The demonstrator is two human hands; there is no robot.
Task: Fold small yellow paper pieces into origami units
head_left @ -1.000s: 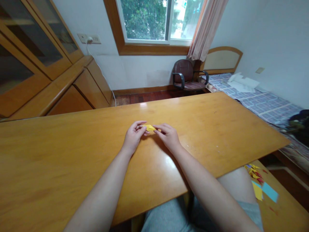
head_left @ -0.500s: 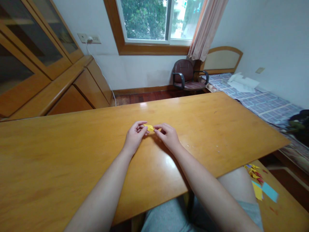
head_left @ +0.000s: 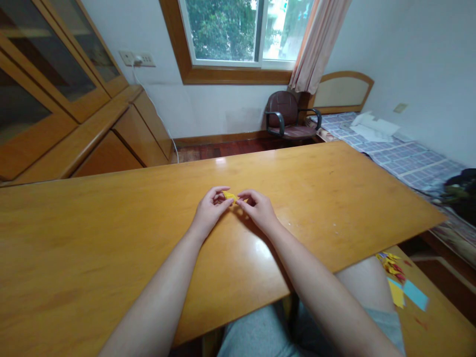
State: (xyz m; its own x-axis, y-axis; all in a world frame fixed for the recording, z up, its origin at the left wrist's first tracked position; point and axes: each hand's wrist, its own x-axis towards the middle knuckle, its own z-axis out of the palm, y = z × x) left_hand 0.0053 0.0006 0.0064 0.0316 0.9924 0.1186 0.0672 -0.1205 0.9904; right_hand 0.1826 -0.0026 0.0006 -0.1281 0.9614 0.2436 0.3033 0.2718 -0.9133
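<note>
A small piece of folded yellow paper is held just above the wooden table, between my two hands. My left hand grips it from the left, with the thumb along its near side and the fingers curled behind. My right hand pinches its right end between thumb and fingertips. The fingers cover much of the paper, so its full folded shape cannot be made out.
On a lower wooden surface at the right lie yellow and light blue sheets, beside a pile of yellow and red folded paper pieces. Tiny white specks dot the table. Beyond it stand an armchair and a bed.
My left thumb has shifted right along the near side of the yellow paper, toward my right fingertips. The paper has turned slightly; my right hand has hardly moved.
</note>
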